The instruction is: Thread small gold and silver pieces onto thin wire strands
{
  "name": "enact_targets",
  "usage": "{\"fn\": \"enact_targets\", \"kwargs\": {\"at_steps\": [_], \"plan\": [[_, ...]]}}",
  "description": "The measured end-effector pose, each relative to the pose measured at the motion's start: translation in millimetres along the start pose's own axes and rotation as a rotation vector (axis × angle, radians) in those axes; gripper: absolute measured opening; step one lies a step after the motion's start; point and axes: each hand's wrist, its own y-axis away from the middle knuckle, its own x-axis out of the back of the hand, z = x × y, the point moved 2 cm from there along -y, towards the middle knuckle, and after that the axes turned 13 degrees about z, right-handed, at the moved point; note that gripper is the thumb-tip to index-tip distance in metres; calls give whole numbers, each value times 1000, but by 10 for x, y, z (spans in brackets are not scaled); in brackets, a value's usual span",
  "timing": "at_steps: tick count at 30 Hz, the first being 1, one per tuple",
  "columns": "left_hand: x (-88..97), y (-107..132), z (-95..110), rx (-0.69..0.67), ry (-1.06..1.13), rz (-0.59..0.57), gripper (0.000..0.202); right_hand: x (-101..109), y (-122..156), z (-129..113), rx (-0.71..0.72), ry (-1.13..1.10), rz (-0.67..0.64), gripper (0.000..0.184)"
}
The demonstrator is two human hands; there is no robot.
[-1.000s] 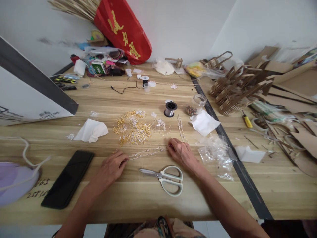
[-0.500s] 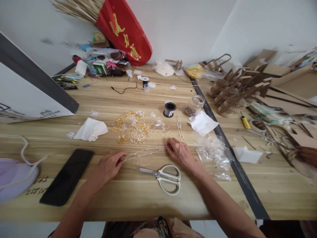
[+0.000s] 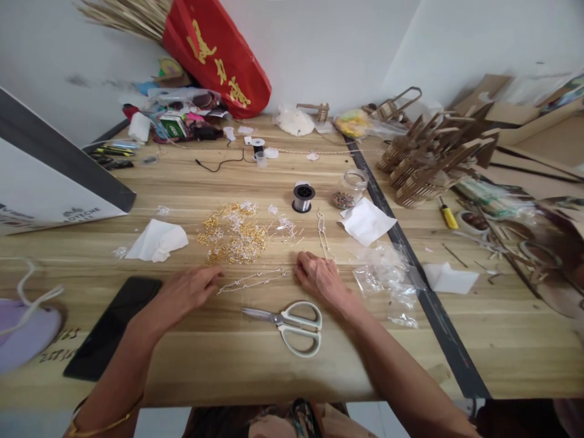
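Between two hands, two chain strands

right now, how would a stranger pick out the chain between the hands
On the wooden table, find the pale-handled scissors near its front edge. Just beyond them, between the left hand and the right hand, lies a doubled silvery chain. It runs sideways, while the other chain runs away from that edge.

Pale walls meeting in a corner over there, a dark smudge on the left stretch, a wood-grained desk up against them, a black strip crossing it, light floor tiles below, soft dull light
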Motion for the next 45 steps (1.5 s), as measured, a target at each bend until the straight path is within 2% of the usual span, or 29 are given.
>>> {"fn": "enact_targets", "kwargs": {"at_steps": [3,6,7,11,16,20,24,30,35,42,45], "plan": [[112,-221,206,-74,-87,54,29,-5,-18,7,16,8,-13,16],[114,-458,506,-170,-29,56,26,3,-33,21,25,5,-29,13],[85,-521,598,-185,15,76,25,7,-37,26,23,-1,-31,12],[-183,-638,830,-240,192,-15,19,20,-49,42,-2,-53,-21,9],[-491,-625,826,-260,259,19,14,2,-78,47,-35,-111,-21,6],[-598,-589,783,-258,219,19,10,-7,-93,54,-64,-148,-41,5],[-593,-564,791,-308,172,-1,9,-3,-91,67,-70,-172,-47,8],[-607,-512,865,-490,63,-16,20,-12,-78,66,-70,-143,-31,9],[-671,-381,891,-579,95,12,23,4,-89,24,-71,-106,-13,13],[-614,-274,911,-518,146,13,23,33,-103,22,-128,-129,-27,16],[-599,-253,915,-544,173,43,24,39,-100,36,-141,-148,-32,15]]}}
